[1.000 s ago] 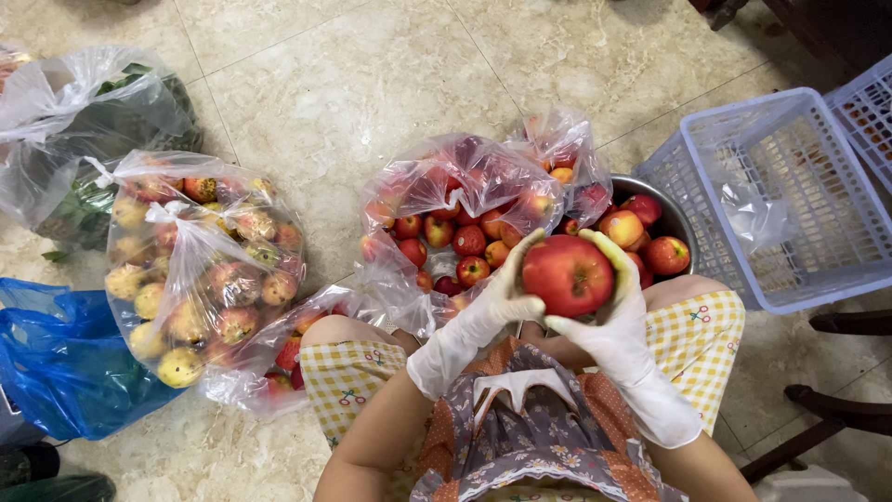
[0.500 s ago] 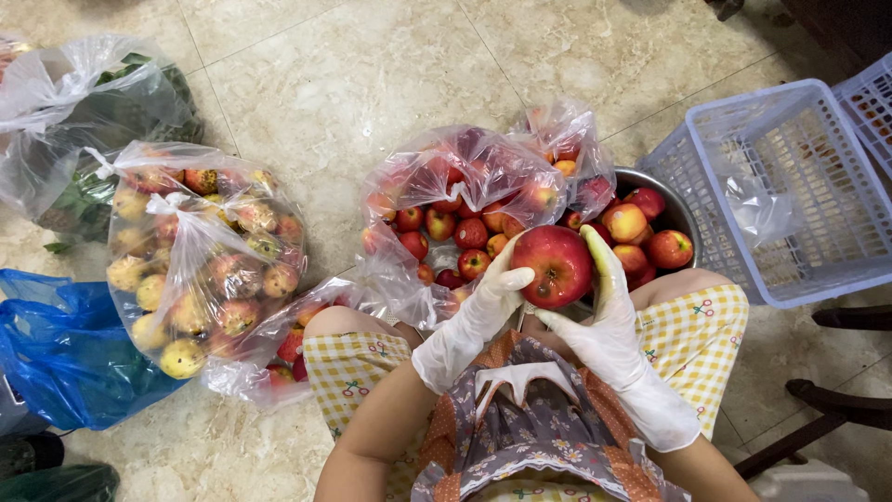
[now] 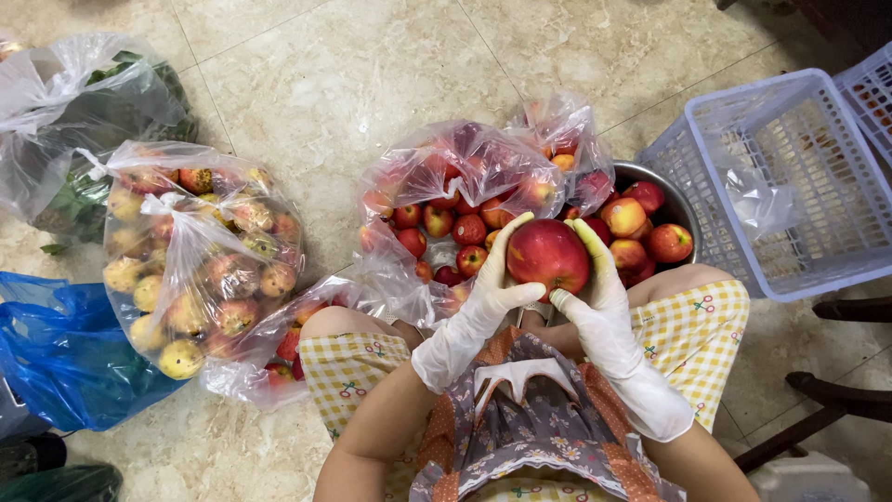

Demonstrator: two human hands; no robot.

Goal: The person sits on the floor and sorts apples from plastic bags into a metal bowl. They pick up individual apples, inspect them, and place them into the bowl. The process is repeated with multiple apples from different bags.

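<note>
A: On the tiled floor [image 3: 353, 74], at far right: pale slatted basket [image 3: 790, 177]. At left: clear bag of yellowish fruit [image 3: 200, 251], blue bag [image 3: 65, 344] nearer, bag of greens [image 3: 84, 112] beyond.

B: In the middle?

A: Open clear bag of small red apples [image 3: 455, 200], metal bowl [image 3: 650, 175] just right of it, holding more.

B: And between the knees?

A: Big red apple [image 3: 548, 253], clasped from both sides: left hand [image 3: 488, 297] gloved white, curled round its left; right hand [image 3: 599, 297] likewise, on its right.

B: Changed?

A: Barely. Lowered a touch since a second ago, turned slightly in the palms; looks like checking it over.

B: In the way?

A: Loose bag plastic just beside the left hand.
</note>
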